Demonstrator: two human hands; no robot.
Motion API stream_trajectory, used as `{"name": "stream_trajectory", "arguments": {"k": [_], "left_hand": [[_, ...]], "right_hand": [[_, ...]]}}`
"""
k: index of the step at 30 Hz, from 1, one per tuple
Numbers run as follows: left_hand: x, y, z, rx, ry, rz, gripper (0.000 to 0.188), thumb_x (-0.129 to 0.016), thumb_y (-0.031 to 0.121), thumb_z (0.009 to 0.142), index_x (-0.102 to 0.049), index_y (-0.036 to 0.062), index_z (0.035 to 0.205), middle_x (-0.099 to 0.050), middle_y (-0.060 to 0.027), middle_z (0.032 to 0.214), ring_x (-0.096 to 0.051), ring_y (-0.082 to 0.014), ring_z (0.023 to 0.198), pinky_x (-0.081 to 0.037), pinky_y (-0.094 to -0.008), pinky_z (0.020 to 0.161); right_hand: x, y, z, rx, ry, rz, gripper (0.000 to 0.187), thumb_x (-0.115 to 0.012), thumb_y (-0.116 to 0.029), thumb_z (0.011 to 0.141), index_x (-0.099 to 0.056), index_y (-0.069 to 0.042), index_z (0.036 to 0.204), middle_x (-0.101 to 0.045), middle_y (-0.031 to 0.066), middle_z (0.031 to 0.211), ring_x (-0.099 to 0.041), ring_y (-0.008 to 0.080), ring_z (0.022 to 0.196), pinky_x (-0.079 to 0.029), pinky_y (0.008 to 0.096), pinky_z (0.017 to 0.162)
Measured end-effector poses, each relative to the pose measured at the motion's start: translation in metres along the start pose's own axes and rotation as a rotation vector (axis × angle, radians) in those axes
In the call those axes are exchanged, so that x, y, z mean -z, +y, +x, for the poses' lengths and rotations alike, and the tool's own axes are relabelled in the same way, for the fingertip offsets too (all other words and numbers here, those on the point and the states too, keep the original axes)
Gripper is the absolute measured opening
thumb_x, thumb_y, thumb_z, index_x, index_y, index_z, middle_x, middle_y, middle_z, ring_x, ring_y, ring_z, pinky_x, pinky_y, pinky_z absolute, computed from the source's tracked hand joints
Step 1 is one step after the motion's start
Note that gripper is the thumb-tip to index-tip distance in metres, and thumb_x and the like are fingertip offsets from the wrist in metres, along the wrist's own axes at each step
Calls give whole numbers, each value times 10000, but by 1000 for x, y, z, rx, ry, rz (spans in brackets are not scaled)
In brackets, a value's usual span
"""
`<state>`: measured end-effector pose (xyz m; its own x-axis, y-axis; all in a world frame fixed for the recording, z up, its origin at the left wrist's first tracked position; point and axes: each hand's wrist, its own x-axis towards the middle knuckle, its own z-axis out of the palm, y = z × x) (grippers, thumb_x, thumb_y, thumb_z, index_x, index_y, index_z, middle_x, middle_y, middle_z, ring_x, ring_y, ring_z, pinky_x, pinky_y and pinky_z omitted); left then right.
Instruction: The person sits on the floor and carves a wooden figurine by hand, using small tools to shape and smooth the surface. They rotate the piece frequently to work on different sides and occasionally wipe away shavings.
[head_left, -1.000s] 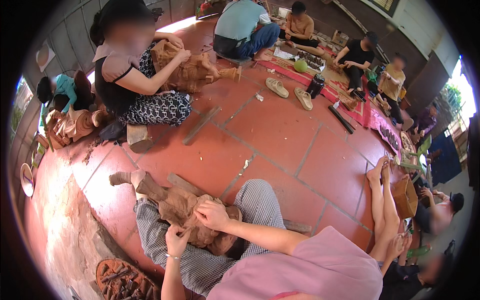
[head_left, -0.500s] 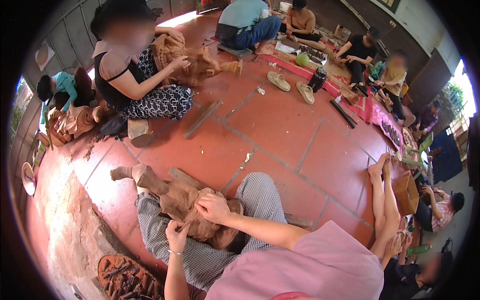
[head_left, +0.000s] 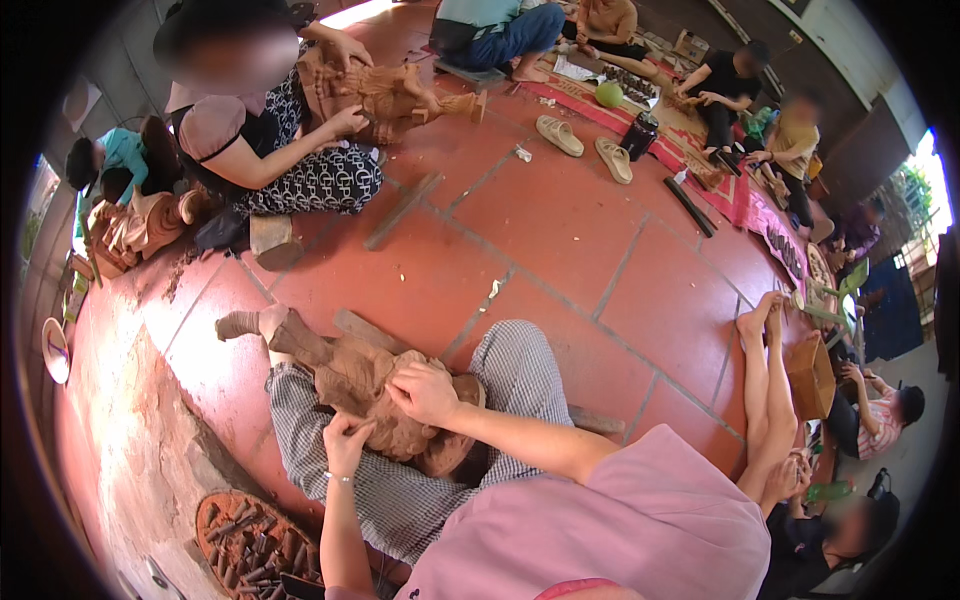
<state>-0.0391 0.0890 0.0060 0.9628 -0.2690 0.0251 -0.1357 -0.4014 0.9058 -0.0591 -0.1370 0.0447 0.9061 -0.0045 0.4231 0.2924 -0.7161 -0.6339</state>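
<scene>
The right grip rests curled on the brown carved figure lying across the checked trousers, the left grip, fingertips drawn together, is just beside its near edge, and from my remote view I cannot tell whether either clasps anything.

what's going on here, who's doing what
The person in the pink top has a brown carved figure across their lap. Their right hand is on it, and their left hand is at its near edge, fingers pinched; whether either hand holds a small tool can't be made out. At upper left, a seated co-worker has both hands at another carved figure.
</scene>
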Motion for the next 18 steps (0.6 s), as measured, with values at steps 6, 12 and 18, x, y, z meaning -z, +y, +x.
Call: {"name": "stream_trajectory", "arguments": {"k": [6, 12, 18], "left_hand": [[-1, -16, -1, -25, -10, -78, 179, -818, 12, 700, -649, -34, 735, -560, -40, 690, -493, -99, 589, -402, -246, 555], [-4, -10, 8, -81, 29, 109, 185, -826, 61, 701, -668, -25, 745, -590, -78, 707, -548, -164, 582, -431, -279, 557], [7, 2, -3, -47, 31, 143, 187, -820, 50, 698, -654, -26, 740, -566, -68, 675, -543, -159, 591, -425, -278, 550]], "right_hand": [[0, 2, -1, 18, 7, 5, 193, -639, -190, 847, -620, -67, 698, -611, 59, 728, -596, 247, 741, -491, 355, 693], [-2, 0, 2, 59, 89, -4, 218, -646, -170, 845, -591, -58, 666, -581, 63, 681, -583, 248, 696, -487, 365, 627], [0, 1, 2, 62, 93, 20, 215, -653, -160, 837, -589, -60, 658, -581, 62, 675, -583, 241, 692, -484, 360, 617]]}}
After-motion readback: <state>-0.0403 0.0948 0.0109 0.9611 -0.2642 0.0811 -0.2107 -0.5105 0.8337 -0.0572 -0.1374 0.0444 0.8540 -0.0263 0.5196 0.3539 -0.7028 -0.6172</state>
